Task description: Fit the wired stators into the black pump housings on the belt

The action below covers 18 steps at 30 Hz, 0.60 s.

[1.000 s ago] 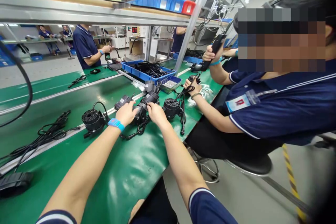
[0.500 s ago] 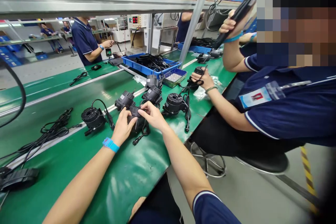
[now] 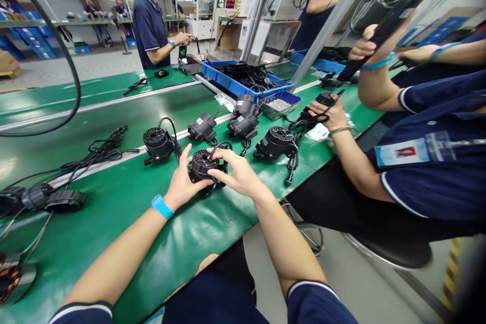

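Observation:
Both my hands close around a black motor unit (image 3: 203,164) with a grooved round top, low over the green worktop. My left hand (image 3: 186,179) grips its left side, thumb across the front. My right hand (image 3: 237,169) holds its right side, near the black cable that loops over the top. Another grooved motor unit (image 3: 157,143) stands to the left, and one more (image 3: 277,143) to the right, its cable bundled beside it. Just behind my hands lie two black units with smooth housings (image 3: 202,126) (image 3: 243,124).
A blue tray (image 3: 216,77) of black parts and a smaller bin (image 3: 294,103) of small metal pieces stand behind. Cables (image 3: 102,149) and a copper-wound stator (image 3: 15,278) lie left. A co-worker's hand (image 3: 336,114) holds a similar unit at right. A metal post (image 3: 330,25) slants overhead.
The unit in my hands has been turned, so its grooved top now faces up and its cable loops above. My view has shifted, showing more of the bench at left.

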Each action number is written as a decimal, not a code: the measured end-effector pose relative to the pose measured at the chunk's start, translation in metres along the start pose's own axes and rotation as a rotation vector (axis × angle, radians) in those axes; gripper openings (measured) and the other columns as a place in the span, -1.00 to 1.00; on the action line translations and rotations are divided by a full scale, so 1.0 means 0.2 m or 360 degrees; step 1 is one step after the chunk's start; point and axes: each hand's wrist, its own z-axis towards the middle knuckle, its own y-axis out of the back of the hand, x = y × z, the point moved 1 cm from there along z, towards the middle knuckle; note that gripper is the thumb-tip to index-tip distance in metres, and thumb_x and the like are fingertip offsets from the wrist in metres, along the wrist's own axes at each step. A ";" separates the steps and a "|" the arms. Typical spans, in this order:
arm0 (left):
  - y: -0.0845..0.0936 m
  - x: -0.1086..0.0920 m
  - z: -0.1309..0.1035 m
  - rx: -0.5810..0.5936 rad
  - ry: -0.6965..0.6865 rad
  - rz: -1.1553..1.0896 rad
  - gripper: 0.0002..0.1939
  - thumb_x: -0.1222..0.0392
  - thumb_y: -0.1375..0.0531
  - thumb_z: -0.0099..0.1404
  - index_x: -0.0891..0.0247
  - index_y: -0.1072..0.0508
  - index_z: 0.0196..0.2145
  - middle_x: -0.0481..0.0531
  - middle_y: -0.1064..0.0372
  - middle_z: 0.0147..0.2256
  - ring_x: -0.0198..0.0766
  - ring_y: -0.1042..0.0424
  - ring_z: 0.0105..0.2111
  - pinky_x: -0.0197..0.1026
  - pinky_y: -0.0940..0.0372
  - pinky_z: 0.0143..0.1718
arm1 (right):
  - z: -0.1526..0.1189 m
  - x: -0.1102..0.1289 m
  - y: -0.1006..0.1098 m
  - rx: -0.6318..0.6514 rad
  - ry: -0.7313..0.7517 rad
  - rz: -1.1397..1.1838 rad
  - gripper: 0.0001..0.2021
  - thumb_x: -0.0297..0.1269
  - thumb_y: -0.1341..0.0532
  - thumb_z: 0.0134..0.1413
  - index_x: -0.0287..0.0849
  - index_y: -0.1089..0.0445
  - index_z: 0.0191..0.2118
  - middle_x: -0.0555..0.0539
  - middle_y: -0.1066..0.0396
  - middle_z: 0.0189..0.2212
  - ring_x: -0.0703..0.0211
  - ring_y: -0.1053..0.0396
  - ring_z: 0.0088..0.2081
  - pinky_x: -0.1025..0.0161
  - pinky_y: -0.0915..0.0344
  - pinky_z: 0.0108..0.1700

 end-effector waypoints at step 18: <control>0.09 0.01 0.09 0.0354 -0.0405 0.0080 -0.14 -0.10 -0.44 0.17 0.09 -0.20 0.30 0.16 -0.29 0.25 0.05 -0.33 0.25 0.05 -0.23 0.30 | 0.05 -0.01 0.17 0.0329 0.0072 -0.0076 -0.71 -0.09 -0.30 0.29 0.00 -0.49 0.07 -0.07 -0.49 0.13 -0.08 -0.44 0.18 -0.07 -0.36 0.29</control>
